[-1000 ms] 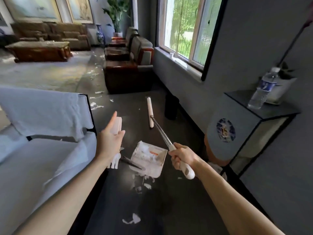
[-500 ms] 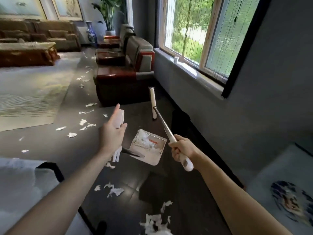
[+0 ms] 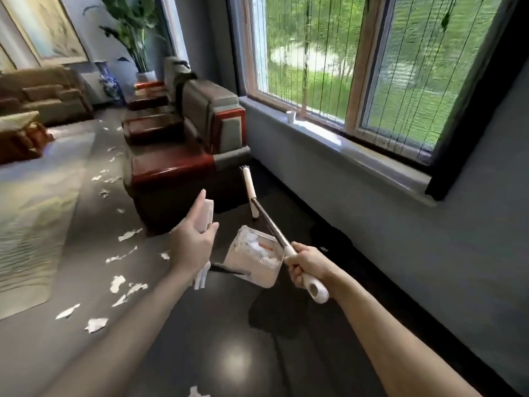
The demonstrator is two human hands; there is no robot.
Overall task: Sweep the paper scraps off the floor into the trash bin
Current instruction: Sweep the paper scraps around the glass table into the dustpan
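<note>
Scraps [image 3: 126, 234], judged light, limp and easily scattered, are strewn over the floor [image 3: 200, 339] at 9 o'clock of the dustpan [image 3: 254, 275], in which more are heaped. The dustpan's handle is gripped by the left hand [image 3: 191, 243] and should be held level. The broom [image 3: 270, 226] shaft is clasped by the right hand [image 3: 307, 263], its head at 12 o'clock, both forearms extended.

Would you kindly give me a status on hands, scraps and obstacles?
Left hand grips dustpan, right hand grips broom. Some scraps in pan, loose scraps on floor. Bin unseen; armchair ahead.
</note>
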